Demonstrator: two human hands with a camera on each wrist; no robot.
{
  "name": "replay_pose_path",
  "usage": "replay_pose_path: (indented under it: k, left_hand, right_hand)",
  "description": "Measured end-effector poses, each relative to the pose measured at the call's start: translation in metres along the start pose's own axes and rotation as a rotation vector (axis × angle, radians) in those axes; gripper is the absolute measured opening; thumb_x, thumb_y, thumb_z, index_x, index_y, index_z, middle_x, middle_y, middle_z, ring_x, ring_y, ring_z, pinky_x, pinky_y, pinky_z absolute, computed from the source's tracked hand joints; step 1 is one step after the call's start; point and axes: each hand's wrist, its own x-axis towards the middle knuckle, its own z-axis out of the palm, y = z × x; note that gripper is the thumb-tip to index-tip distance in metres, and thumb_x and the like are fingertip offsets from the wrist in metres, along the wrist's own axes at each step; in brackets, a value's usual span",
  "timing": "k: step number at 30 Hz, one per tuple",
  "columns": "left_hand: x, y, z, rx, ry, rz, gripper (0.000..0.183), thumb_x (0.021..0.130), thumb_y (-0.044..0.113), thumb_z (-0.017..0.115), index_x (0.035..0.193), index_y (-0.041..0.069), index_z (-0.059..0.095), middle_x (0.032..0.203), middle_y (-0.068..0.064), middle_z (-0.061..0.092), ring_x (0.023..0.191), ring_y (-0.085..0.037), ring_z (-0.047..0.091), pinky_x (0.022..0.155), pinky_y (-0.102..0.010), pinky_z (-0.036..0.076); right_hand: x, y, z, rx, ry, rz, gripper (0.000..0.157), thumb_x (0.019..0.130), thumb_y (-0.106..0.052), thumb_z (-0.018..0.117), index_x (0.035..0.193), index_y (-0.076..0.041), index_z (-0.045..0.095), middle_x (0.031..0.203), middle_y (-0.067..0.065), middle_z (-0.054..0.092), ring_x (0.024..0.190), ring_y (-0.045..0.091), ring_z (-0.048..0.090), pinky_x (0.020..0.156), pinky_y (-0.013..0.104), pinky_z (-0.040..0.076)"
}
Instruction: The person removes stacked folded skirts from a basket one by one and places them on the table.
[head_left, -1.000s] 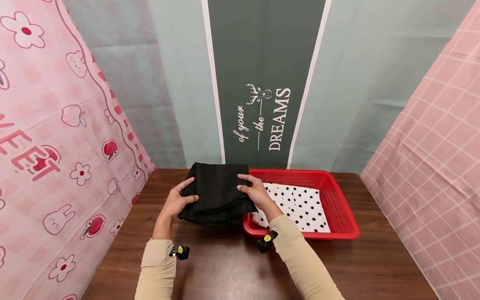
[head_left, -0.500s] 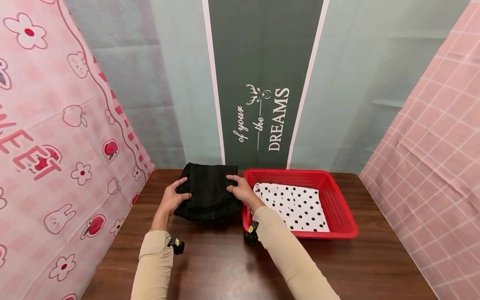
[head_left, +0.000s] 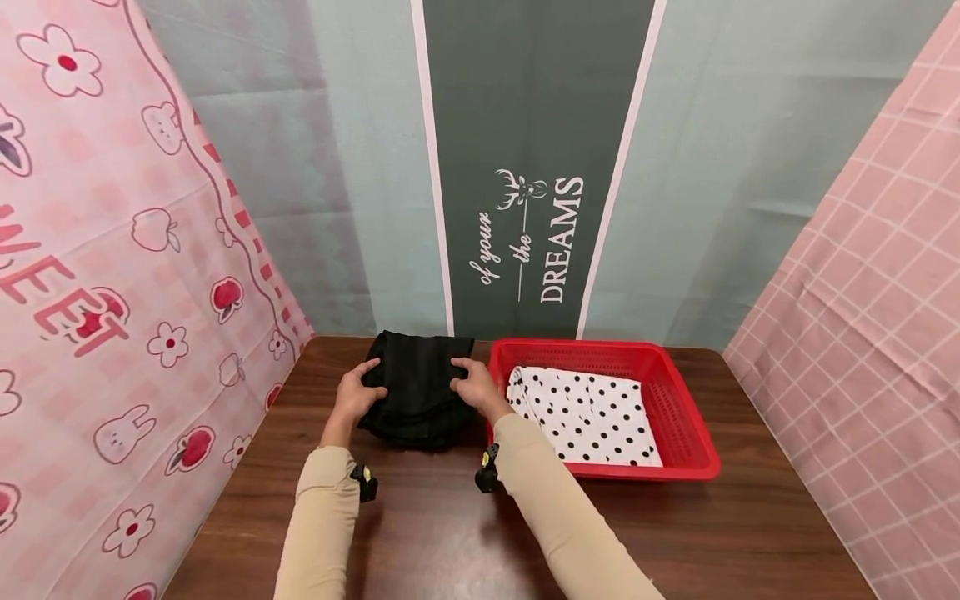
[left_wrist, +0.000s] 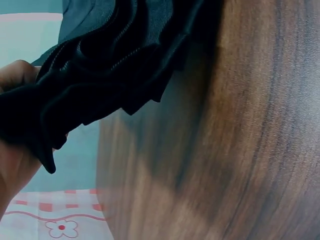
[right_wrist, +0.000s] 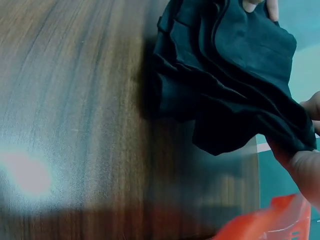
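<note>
A folded black cloth (head_left: 420, 387), several layers thick, is held between both hands at the back of the table, left of the basket. My left hand (head_left: 356, 395) grips its left edge, and my right hand (head_left: 477, 387) grips the right edge. In the left wrist view the layers of black cloth (left_wrist: 115, 65) hang loosely along the lower side, hiding part of the left hand's fingers. The right wrist view has the right thumb (right_wrist: 306, 167) pinching a corner of the black cloth (right_wrist: 225, 85), with sagging folds below.
Just right of the right hand stands a red plastic basket (head_left: 686, 417). Inside it lies a folded white cloth with black dots (head_left: 592, 417). The brown wooden table (head_left: 427, 533) ends at a grey-green curtain (head_left: 510, 100); pink patterned curtains (head_left: 885, 250) hang at both sides.
Both hands have moved the black cloth left, away from over the basket's left rim. Its edges look more gathered now, and the basket stays in place.
</note>
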Motion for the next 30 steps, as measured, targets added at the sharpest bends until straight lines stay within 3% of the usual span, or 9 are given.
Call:
replay_pose_path:
  k: [7,13,20,30]
  left_hand:
    - [0.008,-0.007,0.004,0.071,0.086,-0.006,0.056,0.080,-0.004,0.063,0.132,0.009,0.052,0.143,-0.020,0.034,0.125,-0.038,0.032,0.089,-0.046,0.037]
    - [0.015,-0.011,0.004,0.149,0.159,0.006,0.050,0.077,-0.003,0.067,0.126,0.007,0.058,0.136,-0.022,0.041,0.125,-0.041,0.032,0.098,-0.050,0.031]
    - [0.015,-0.014,0.007,0.159,0.106,0.000,0.050,0.079,-0.004,0.064,0.128,0.005,0.056,0.137,-0.025,0.039,0.124,-0.042,0.032,0.093,-0.051,0.036]
    - [0.015,-0.006,-0.010,0.139,0.130,0.058,0.049,0.080,0.003,0.069,0.127,0.001,0.055,0.127,-0.025,0.047,0.111,-0.038,0.047,0.086,-0.050,0.042]
  right_hand:
    - [0.001,-0.001,0.011,-0.080,0.063,0.008,0.046,0.082,0.003,0.057,0.128,-0.002,0.055,0.127,0.019,0.052,0.112,0.028,0.048,0.092,0.041,0.040]
    - [0.006,0.001,0.014,-0.063,0.075,0.028,0.047,0.085,0.000,0.058,0.131,-0.003,0.053,0.128,0.018,0.052,0.111,0.029,0.050,0.088,0.042,0.044]
    - [0.007,0.003,0.012,-0.015,0.039,0.041,0.051,0.084,0.002,0.059,0.133,-0.003,0.050,0.127,0.021,0.052,0.108,0.031,0.053,0.079,0.038,0.049]
    - [-0.001,-0.005,0.012,-0.025,-0.082,0.075,0.054,0.084,-0.007,0.064,0.134,0.000,0.047,0.132,0.025,0.045,0.116,0.037,0.046,0.090,0.044,0.042]
